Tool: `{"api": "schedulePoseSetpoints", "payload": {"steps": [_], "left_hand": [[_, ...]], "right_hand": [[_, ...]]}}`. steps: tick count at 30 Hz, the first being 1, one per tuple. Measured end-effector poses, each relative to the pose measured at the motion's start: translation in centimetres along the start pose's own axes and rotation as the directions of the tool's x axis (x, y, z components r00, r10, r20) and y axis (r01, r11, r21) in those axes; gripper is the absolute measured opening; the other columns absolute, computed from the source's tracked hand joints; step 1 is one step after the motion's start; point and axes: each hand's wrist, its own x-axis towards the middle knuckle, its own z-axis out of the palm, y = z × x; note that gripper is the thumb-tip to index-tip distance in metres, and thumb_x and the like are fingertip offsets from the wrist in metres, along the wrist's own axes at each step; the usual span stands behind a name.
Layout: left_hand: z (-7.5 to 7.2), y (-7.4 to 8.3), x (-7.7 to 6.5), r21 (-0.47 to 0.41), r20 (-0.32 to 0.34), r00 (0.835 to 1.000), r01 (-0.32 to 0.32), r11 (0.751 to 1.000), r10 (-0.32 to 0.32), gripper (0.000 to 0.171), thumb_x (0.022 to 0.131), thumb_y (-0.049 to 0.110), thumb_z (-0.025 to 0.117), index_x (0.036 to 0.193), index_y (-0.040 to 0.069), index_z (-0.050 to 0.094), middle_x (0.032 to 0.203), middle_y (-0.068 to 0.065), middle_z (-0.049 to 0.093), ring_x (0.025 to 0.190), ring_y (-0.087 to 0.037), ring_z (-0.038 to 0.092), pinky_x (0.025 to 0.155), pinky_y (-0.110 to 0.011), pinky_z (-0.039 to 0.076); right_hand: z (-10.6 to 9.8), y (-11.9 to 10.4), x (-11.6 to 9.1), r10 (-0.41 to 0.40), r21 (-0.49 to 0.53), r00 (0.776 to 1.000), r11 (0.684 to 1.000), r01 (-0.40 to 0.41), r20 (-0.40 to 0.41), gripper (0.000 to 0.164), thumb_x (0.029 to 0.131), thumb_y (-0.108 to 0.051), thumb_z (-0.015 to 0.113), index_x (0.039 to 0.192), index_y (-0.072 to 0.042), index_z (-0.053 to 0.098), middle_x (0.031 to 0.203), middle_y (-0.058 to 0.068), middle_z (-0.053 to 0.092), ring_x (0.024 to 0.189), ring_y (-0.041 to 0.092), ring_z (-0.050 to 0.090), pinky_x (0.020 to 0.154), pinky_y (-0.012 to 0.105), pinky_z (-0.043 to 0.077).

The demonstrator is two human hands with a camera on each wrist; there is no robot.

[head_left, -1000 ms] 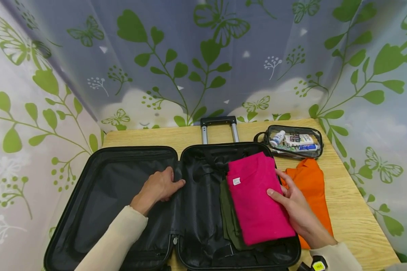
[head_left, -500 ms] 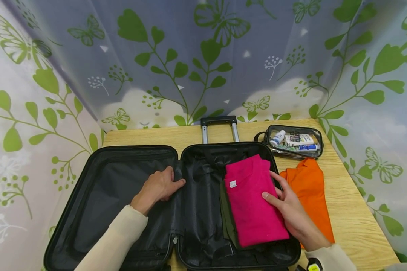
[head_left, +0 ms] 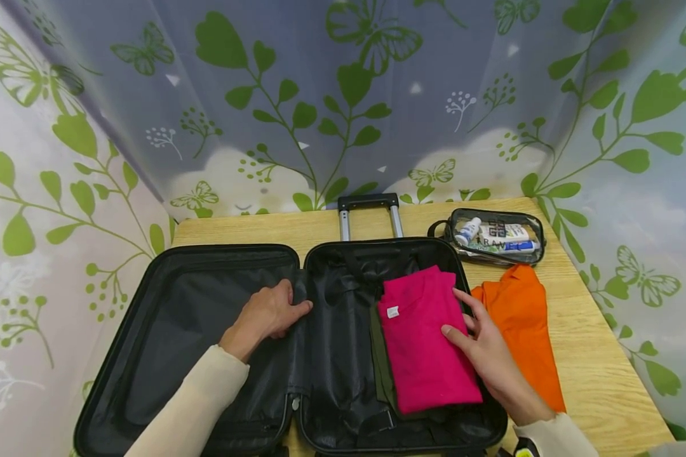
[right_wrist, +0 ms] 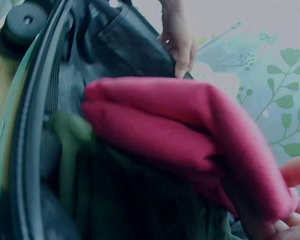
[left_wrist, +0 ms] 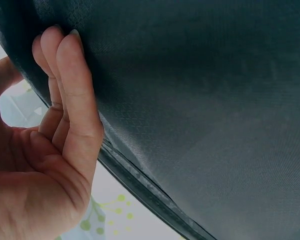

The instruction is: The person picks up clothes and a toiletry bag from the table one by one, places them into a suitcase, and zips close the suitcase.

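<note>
- One suitcase [head_left: 171, 317] lies open on the bench [head_left: 606, 355].
- Left hand [head_left: 265, 314], at the pink shirt's [head_left: 420, 343] nine o'clock: fingers nearly straight against the lining [left_wrist: 190, 110], thumb apart near the hinge [head_left: 298, 374]; whether it grips, I cannot tell.
- Green clothes [head_left: 383, 365] peek out at eight o'clock, beneath the pink shirt; dragging it could rumple them.
- Pink shirt: in the suitcase's right half, its three o'clock edge pinched by the right hand [head_left: 488, 352], thumb on top; folds may loosen from that one-sided hold.
- Pouch [head_left: 494, 238], one o'clock.
- Orange shirt [head_left: 523, 330], three o'clock: a brushing sleeve [head_left: 557, 435] might crease it.
</note>
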Motion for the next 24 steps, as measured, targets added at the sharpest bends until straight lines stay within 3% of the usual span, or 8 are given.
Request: {"api": "schedulePoseSetpoints", "payload": {"steps": [3, 7, 10, 13, 15, 18, 21, 24], "left_hand": [[0.0, 0.0, -0.1, -0.004, 0.004, 1.0, 0.003, 1.0, -0.003, 0.042, 0.104, 0.051, 0.069, 0.101, 0.01, 0.058, 0.068, -0.008, 0.069, 0.058, -0.022, 0.068, 0.058, -0.034, 0.048], [0.0, 0.1, -0.1, -0.003, 0.007, 1.0, 0.005, 1.0, -0.005, 0.042, 0.105, 0.051, 0.068, 0.102, 0.01, 0.058, 0.068, -0.007, 0.069, 0.058, -0.021, 0.068, 0.058, -0.034, 0.048], [-0.1, 0.1, -0.1, -0.001, 0.009, 1.0, 0.004, 1.0, -0.004, 0.042, 0.105, 0.05, 0.068, 0.102, 0.01, 0.058, 0.068, -0.007, 0.069, 0.058, -0.021, 0.068, 0.058, -0.033, 0.049], [-0.1, 0.1, 0.0, -0.007, 0.015, 1.0, 0.006, 1.0, -0.006, 0.041, 0.104, 0.05, 0.068, 0.102, 0.01, 0.058, 0.068, -0.008, 0.069, 0.058, -0.021, 0.069, 0.059, -0.033, 0.05], [0.1, -0.4, 0.3, -0.011, 0.015, 1.0, -0.011, 1.0, 0.011, 0.044, 0.105, 0.053, 0.067, 0.102, 0.01, 0.058, 0.068, -0.007, 0.068, 0.057, -0.021, 0.068, 0.058, -0.034, 0.049], [0.0, -0.3, 0.2, -0.014, 0.017, 1.0, -0.019, 1.0, 0.019, 0.045, 0.104, 0.054, 0.067, 0.101, 0.01, 0.057, 0.068, -0.007, 0.068, 0.057, -0.021, 0.068, 0.058, -0.033, 0.05], [0.1, -0.3, 0.2, -0.012, 0.009, 1.0, -0.018, 1.0, 0.018, 0.045, 0.104, 0.054, 0.067, 0.101, 0.01, 0.058, 0.068, -0.007, 0.068, 0.057, -0.021, 0.068, 0.058, -0.033, 0.049], [-0.1, 0.2, -0.1, 0.0, 0.005, 1.0, 0.005, 1.0, -0.005, 0.041, 0.105, 0.05, 0.068, 0.101, 0.01, 0.058, 0.068, -0.008, 0.068, 0.057, -0.021, 0.068, 0.058, -0.034, 0.048]], "right_hand": [[-0.1, 0.1, 0.0, -0.027, -0.062, 0.999, 0.998, 0.024, -0.034, 0.078, 0.109, -0.01, 0.067, 0.174, -0.021, 0.025, 0.151, 0.026, 0.063, 0.098, 0.01, 0.075, 0.082, 0.033, 0.063], [-0.4, 0.1, -0.1, -0.064, -0.154, 0.996, 0.987, 0.054, -0.058, 0.073, 0.109, -0.011, 0.068, 0.172, -0.016, 0.03, 0.148, 0.028, 0.065, 0.097, 0.01, 0.074, 0.08, 0.032, 0.062], [-0.8, -0.3, -0.3, -0.125, -0.29, 0.988, 0.952, 0.094, -0.09, 0.064, 0.109, -0.014, 0.068, 0.167, -0.013, 0.041, 0.144, 0.028, 0.067, 0.101, 0.017, 0.075, 0.079, 0.027, 0.06], [-1.3, -0.9, -0.5, -0.189, -0.426, 0.974, 0.897, 0.12, -0.124, 0.052, 0.109, -0.019, 0.069, 0.159, -0.012, 0.053, 0.14, 0.027, 0.069, 0.101, 0.025, 0.077, 0.076, 0.024, 0.057], [-1.7, -1.3, -0.6, -0.211, -0.464, 0.967, 0.877, 0.124, -0.141, 0.046, 0.109, -0.021, 0.069, 0.153, -0.011, 0.059, 0.137, 0.026, 0.07, 0.096, 0.026, 0.078, 0.072, 0.024, 0.057], [-2.6, -1.7, -0.6, -0.228, -0.465, 0.959, 0.876, 0.127, -0.167, 0.042, 0.11, -0.024, 0.067, 0.149, -0.009, 0.061, 0.138, 0.025, 0.07, 0.091, 0.016, 0.079, 0.068, 0.025, 0.061], [-3.7, -2.2, -0.7, -0.224, -0.4, 0.955, 0.907, 0.131, -0.193, 0.043, 0.111, -0.027, 0.066, 0.148, -0.006, 0.06, 0.138, 0.025, 0.068, 0.084, 0.007, 0.078, 0.065, 0.029, 0.065], [-4.6, -2.6, -0.7, -0.225, -0.357, 0.95, 0.924, 0.137, -0.217, 0.044, 0.111, -0.032, 0.066, 0.146, -0.006, 0.061, 0.129, 0.008, 0.073, 0.083, 0.003, 0.076, 0.067, 0.034, 0.067]]}}
